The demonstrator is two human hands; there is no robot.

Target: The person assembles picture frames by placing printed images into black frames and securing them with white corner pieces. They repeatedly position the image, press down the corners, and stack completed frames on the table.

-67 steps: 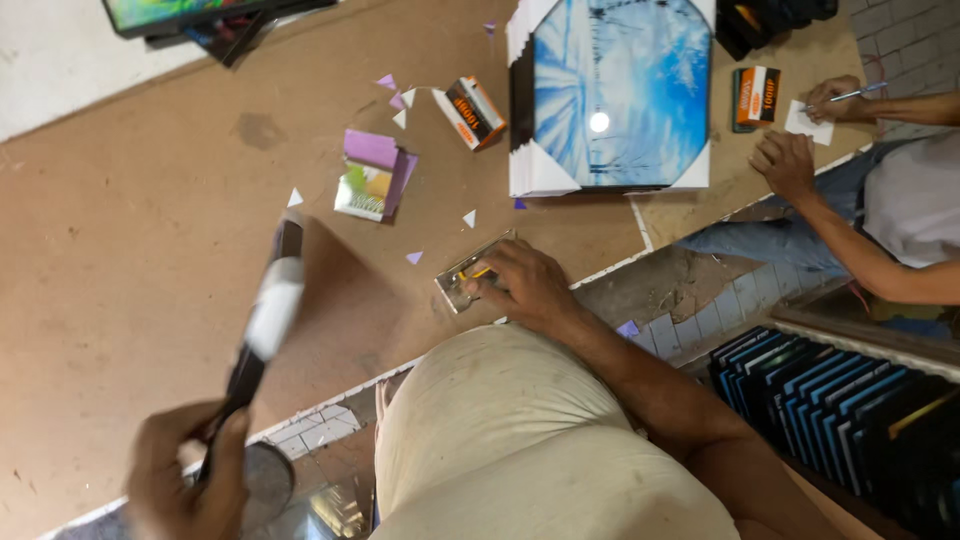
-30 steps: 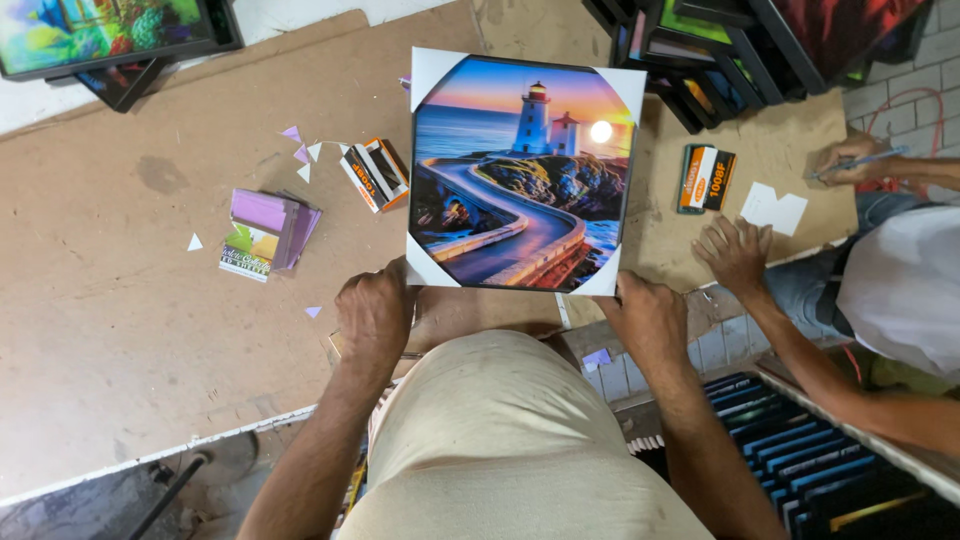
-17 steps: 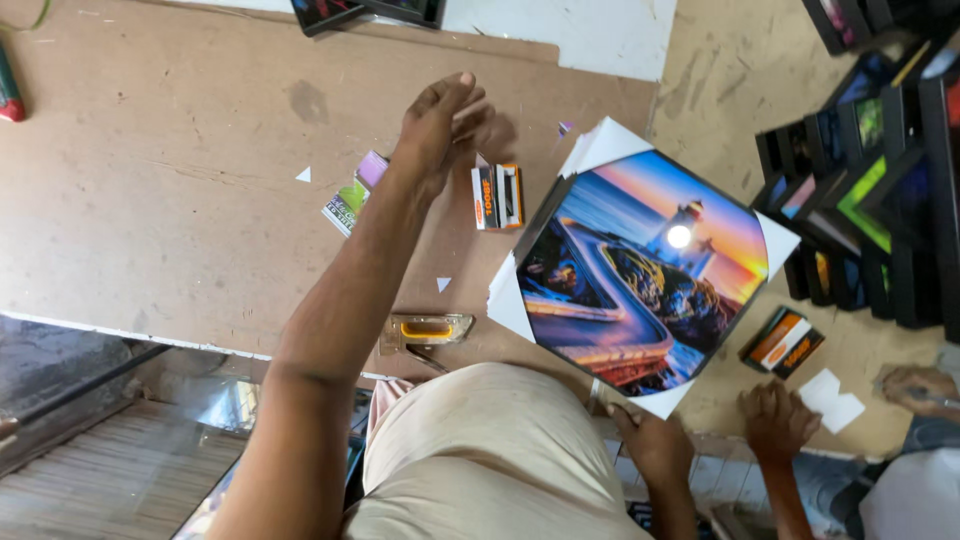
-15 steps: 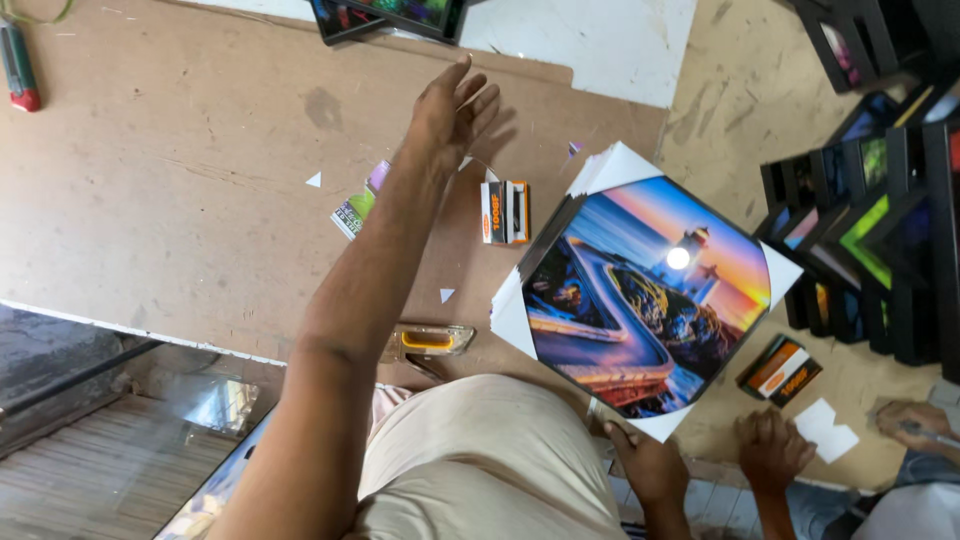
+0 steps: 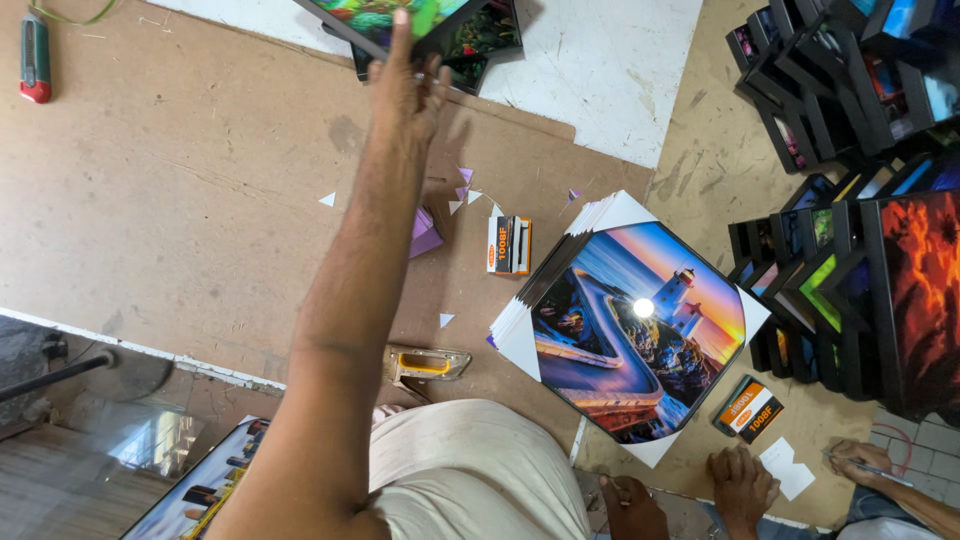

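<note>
The left hand (image 5: pixel 405 85) stretches to the desk's (image 5: pixel 200 200) far edge, fingers (image 5: pixel 400 25) spread flat on a green framed picture (image 5: pixel 385 20) whose long axis slants left-near to right-far. The right hand (image 5: pixel 630 505) sits near, grip unclear.

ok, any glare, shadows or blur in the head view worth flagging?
Head view: one bright glare spot on the glossy lighthouse print, washing out a patch near the tower; the left hand, reaching to the framed picture at the top edge, is sharp and throws a soft shadow onto the brown board; frame edges look slightly bowed, as with a wide lens; lighting otherwise even.
</note>
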